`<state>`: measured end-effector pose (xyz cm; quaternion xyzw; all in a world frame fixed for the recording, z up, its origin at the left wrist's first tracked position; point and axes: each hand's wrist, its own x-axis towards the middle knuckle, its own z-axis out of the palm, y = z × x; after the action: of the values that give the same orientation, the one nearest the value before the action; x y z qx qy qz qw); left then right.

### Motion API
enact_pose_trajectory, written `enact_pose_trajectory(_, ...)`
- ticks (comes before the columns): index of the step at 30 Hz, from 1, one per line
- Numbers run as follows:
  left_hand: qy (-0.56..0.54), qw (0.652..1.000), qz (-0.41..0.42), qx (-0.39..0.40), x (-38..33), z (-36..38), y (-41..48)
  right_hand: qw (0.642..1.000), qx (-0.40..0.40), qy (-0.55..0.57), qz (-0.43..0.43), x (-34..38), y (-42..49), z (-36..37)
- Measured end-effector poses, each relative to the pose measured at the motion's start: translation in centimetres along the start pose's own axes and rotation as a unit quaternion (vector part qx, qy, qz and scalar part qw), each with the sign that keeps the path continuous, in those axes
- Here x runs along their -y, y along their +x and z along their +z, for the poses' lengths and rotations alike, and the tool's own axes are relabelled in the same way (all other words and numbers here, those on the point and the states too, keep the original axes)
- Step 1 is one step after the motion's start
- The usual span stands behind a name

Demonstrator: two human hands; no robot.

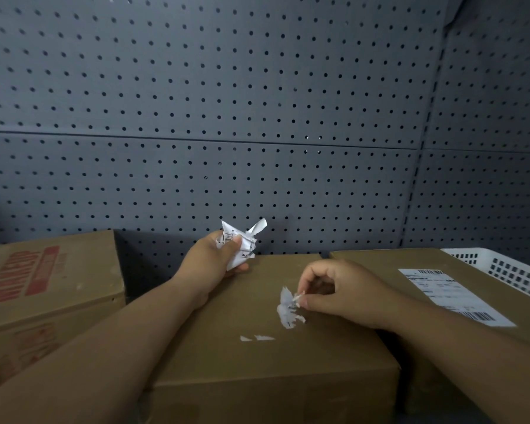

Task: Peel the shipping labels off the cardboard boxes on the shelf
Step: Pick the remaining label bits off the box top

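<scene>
Three cartons [257, 362]: against grey pegboard [196, 87]
Print: red lettering [22, 276], blurred; barcode label [450, 296]
Left hand [214, 255]: grips crumpled label [242, 240]
Right hand [340, 292]: pinches remnant [288, 307]

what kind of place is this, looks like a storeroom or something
Most likely a stockroom or shop storage shelf: a grey pegboard back wall, cardboard boxes packed side by side, one with a shipping label on it, and a white plastic basket.

Print on the shipping label [453, 296] is too blurred to read.
</scene>
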<state>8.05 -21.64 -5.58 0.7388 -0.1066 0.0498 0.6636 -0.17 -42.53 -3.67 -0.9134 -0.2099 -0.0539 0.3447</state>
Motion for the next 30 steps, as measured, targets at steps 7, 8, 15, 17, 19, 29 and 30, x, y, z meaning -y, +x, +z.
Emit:
enact_pose_trajectory(7,0.008,1.0,-0.002,0.001,0.1,0.0,0.1,0.994,0.05,-0.093,-0.038,0.7,0.4,1.4)
enact_pose_trajectory(8,0.007,1.0,-0.003,0.0,0.1,0.0,0.1,0.993,0.055,-0.098,-0.044,1.0,0.4,1.6)
enact_pose_trajectory(15,0.003,1.0,-0.001,-0.004,0.1,0.0,0.1,0.996,0.039,0.07,-0.041,0.6,0.5,1.8)
enact_pose_trajectory(17,0.004,1.0,0.0,-0.003,0.1,0.0,0.0,0.993,0.053,0.093,-0.039,0.4,0.4,1.5)
enact_pose_trajectory(19,0.0,1.0,-0.001,-0.003,0.0,0.0,0.1,0.991,0.083,0.102,-0.04,0.5,0.3,1.1)
enact_pose_trajectory(29,0.002,1.0,0.003,0.0,0.1,0.0,0.1,0.993,0.076,-0.076,-0.056,0.9,-0.4,0.2)
enact_pose_trajectory(30,0.003,1.0,0.003,0.0,0.1,0.0,0.1,0.991,0.071,-0.095,-0.065,0.9,-0.4,0.4)
